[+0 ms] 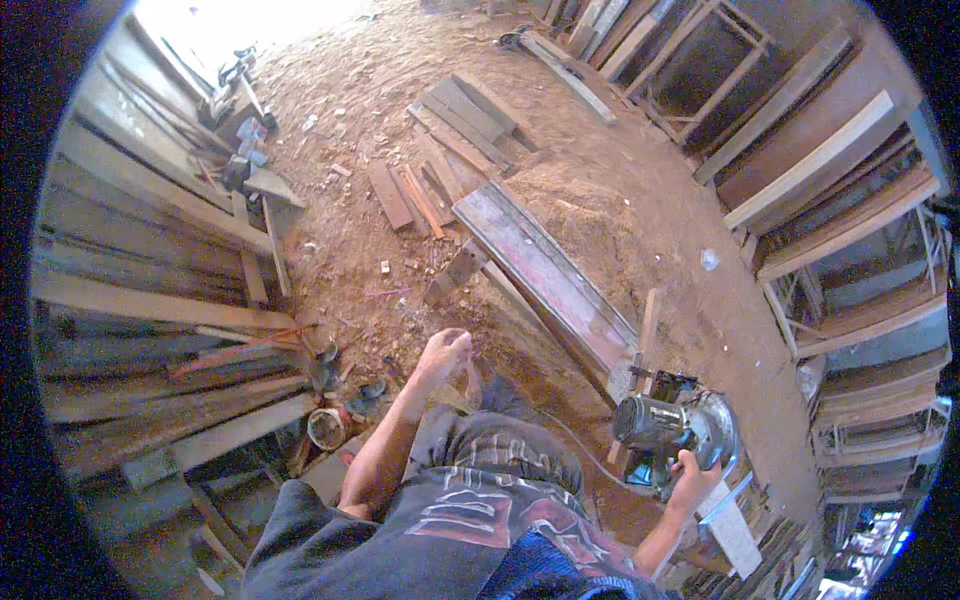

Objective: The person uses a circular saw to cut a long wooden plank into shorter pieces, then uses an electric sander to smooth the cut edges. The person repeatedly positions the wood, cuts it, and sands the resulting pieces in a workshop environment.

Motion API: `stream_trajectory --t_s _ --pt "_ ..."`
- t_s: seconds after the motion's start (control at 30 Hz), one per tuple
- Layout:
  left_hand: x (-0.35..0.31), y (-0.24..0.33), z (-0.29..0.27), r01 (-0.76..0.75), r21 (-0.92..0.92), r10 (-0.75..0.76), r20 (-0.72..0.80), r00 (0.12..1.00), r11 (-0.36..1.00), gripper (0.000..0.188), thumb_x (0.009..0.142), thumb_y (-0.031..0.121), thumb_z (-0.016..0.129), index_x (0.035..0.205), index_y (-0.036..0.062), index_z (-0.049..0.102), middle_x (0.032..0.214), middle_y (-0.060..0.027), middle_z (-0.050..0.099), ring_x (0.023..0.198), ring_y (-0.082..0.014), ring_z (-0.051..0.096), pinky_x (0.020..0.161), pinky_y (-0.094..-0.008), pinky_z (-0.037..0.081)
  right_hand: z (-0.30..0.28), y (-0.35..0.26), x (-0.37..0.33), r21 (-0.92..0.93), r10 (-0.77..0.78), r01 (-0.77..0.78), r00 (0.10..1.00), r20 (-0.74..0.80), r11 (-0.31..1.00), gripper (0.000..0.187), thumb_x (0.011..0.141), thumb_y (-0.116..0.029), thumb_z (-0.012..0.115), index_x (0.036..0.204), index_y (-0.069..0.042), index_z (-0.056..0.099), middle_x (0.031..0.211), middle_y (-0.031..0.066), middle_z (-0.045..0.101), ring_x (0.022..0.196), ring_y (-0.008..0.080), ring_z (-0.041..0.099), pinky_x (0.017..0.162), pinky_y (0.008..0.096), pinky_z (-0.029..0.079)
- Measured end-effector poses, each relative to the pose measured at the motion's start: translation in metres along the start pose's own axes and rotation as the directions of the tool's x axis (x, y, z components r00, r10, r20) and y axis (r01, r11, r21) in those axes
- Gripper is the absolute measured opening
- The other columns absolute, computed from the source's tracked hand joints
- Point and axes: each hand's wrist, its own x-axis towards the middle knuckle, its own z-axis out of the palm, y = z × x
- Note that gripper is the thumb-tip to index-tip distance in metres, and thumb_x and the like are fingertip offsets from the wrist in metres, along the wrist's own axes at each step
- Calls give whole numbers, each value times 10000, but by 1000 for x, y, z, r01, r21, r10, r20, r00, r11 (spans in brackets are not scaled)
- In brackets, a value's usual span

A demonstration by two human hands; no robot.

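Note:
My right hand (690, 482) is closed round the handle of a miter saw (650, 422), which has a dark motor and a round metal blade guard. The saw stands at the near right end of a long, narrow workbench (550, 280) with a worn, pinkish-grey top. A pale board (735, 540) lies just beyond my right hand, to its lower right. In front of my body, left of the bench, my left hand (448, 352) hangs in the air with its fingers curled in. Whether anything small is inside those fingers is hidden.
Loose planks (465, 120) and wood offcuts (390, 195) lie on the sawdust-covered floor past the bench. Timber (150, 300) is stacked on the left; wooden frames (810, 170) lean along the right. A bucket (327, 428) sits near my left arm. A cable (580, 445) runs by the saw.

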Motion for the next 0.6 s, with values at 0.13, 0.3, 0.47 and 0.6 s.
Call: stream_trajectory --t_s 0.13,0.3,0.47,0.6 --pt "-30 -46 18 4 -70 -3 7 1000 998 391 964 323 639 1157 -17 644 981 -61 689 829 -151 647 725 -303 546 -20 -1 -3 11 -25 24 998 52 1000 278 733 12 682 996 9 590 727 32 606 533 123 541 500 263 462" --pt "-37 -74 36 22 16 -21 -37 999 1000 404 950 349 660 1140 -7 661 970 -58 690 818 -133 641 714 -304 543 -34 7 8 -73 -40 47 996 86 996 272 726 8 672 983 10 586 711 38 597 529 125 537 498 267 457" --pt "-33 -72 72 2 95 4 -66 998 995 432 924 367 676 1113 -22 686 968 -117 720 853 -172 668 797 -326 535 -49 18 32 -154 -69 83 993 92 985 323 722 4 676 1026 37 571 706 54 591 552 151 554 508 286 463" --pt "1 -71 133 -66 266 90 -80 993 962 518 887 429 702 1135 -25 673 1011 -174 716 895 -242 681 829 -365 530 -67 23 58 -18 -51 52 996 74 998 367 716 -3 682 1060 43 563 722 68 592 560 158 562 537 287 478"
